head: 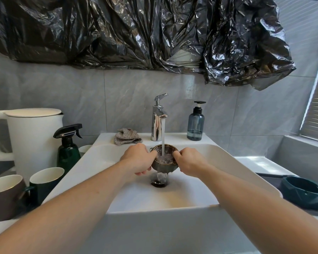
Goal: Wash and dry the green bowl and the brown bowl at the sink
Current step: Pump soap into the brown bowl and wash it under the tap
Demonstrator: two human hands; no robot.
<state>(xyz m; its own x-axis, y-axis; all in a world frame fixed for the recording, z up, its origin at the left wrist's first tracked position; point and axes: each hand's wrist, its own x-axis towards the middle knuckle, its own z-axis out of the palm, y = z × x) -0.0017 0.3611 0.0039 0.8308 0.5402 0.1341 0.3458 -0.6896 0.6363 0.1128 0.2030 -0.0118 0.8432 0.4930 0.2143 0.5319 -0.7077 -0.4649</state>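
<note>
I hold the brown bowl (163, 164) over the drain of the white sink (228, 162), under the running stream from the chrome faucet (157, 123). Water fills the bowl and spills over its front edge. My left hand (139, 159) grips the bowl's left rim, with the thumb over the edge. My right hand (188, 161) grips the right rim the same way. The green bowl (303, 191) sits on the dark counter to the right of the sink. A crumpled patterned cloth (127, 136) lies on the sink ledge left of the faucet.
A blue soap dispenser (195, 123) stands right of the faucet. Left of the sink are a white kettle (29, 136), a dark green spray bottle (68, 149), a green mug (44, 182) and a brown mug (5, 197). Black plastic sheeting (136, 30) hangs above.
</note>
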